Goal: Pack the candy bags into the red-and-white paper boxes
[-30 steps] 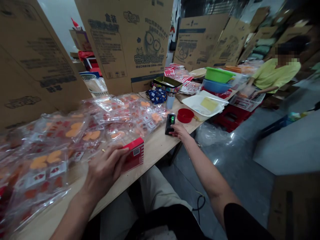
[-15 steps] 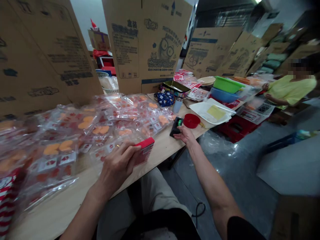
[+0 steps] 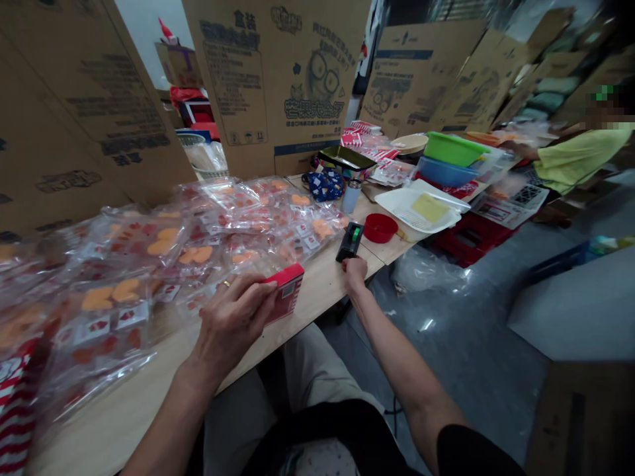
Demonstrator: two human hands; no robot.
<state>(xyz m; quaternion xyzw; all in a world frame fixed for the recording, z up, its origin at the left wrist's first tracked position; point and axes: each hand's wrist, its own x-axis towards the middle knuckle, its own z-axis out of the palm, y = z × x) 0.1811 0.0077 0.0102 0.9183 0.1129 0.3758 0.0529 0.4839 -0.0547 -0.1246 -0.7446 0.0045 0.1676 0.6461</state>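
1. Pinching a red-and-white striped box (image 3: 284, 294) in the left hand (image 3: 237, 311), fingertips closed narrow over the upper left edge. Held upright by the near side of the wooden surface (image 3: 317, 285); cannot tell whether touching down.

2. Out to 2 o'clock from the box, a black tape dispenser (image 3: 349, 244) with a green roll (image 3: 356, 234), resting on the surface.

3. Right at the dispenser's 6 o'clock end, the right hand (image 3: 355, 272), fingers bunched in tight. Cannot tell whether pinching a tape end; too small to read.

4. Now the feel of that box: probably light, of stiff thin card, smooth and a touch slippery, likely to dent under a hard squeeze. Best taken by the narrow sides, fingertips flat, pressure gentle.

5. And the dispenser: likely rigid and weightier than the box. Best steadied by the body, well away from any cutting edge.

6. Sprawling from 8 to 11 o'clock of the box, clear packets (image 3: 129, 231) with orange pieces inside, looking slick and floppy.

7. From the dispenser, at 2 o'clock a red tub (image 3: 380, 227); at 12, a pale blue tumbler (image 3: 351, 197).

8. Far off at 2 o'clock, a co-worker's yellow sleeve (image 3: 560, 158).
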